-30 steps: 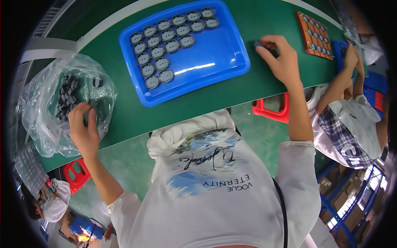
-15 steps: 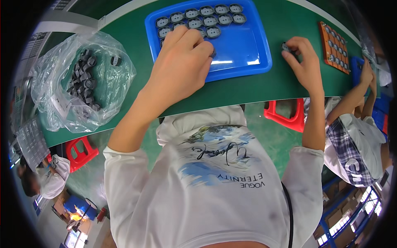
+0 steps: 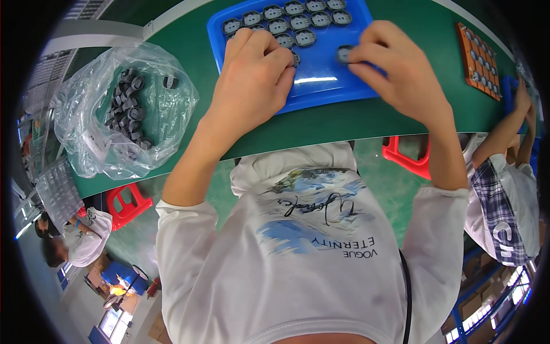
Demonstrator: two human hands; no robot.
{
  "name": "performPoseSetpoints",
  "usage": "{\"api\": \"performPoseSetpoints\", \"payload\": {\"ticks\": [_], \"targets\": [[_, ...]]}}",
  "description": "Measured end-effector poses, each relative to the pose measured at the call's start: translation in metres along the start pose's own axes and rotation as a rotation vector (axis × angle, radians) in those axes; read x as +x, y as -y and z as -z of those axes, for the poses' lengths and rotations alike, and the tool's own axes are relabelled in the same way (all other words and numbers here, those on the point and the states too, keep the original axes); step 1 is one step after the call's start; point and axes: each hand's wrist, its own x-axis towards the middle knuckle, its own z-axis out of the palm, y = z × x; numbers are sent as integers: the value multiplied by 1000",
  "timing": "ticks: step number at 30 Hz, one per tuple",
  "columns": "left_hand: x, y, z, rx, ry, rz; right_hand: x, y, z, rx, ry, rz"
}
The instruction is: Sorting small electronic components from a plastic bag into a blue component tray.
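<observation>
A blue tray (image 3: 321,94) holds rows of small grey plastic parts (image 3: 305,38), rounded pieces with two holes in the face. Over its left half, my left hand (image 3: 249,77) is closed, with a grey part (image 3: 295,58) showing at the fingertips; the fingers partly hide it and some of the rows. My right hand (image 3: 401,71) pinches another grey part (image 3: 344,54) between thumb and finger, above the tray's right half. That piece is slightly blurred.
On the green table (image 3: 229,146), a clear plastic bag (image 3: 177,123) with a heap of grey parts (image 3: 129,109) lies at left. An orange tray (image 3: 476,63) of parts stands at right. Beyond it are another person's arms (image 3: 510,123). Red stools (image 3: 129,209) sit below the table edge.
My right hand has moved left from the green table to above the tray, carrying its grey part. My left hand stays over the tray's left half. The whole view has shifted slightly.
</observation>
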Motion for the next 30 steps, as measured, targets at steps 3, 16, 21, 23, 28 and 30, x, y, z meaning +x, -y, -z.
{"api": "performPoseSetpoints", "payload": {"ticks": [3, 16, 21, 23, 28, 30], "targets": [[3, 1, -2, -7, -12, -6, 11, -6, -28, 45, 21, 122], [-8, 1, 17, -127, -154, 97, 27, 0, -36, 36, 113, 162], [-38, 17, 47, -66, -232, 158, 26, 1, -31, 20, 147, 118], [-58, 35, 68, -44, -270, 308, 28, 5, -25, 25, 124, 110], [-113, 112, 121, 441, -222, 547, 74, 49, -22, 93, 98, 208], [-114, 136, 119, 496, -210, 464, 114, 86, -43, 175, 237, 413]]}}
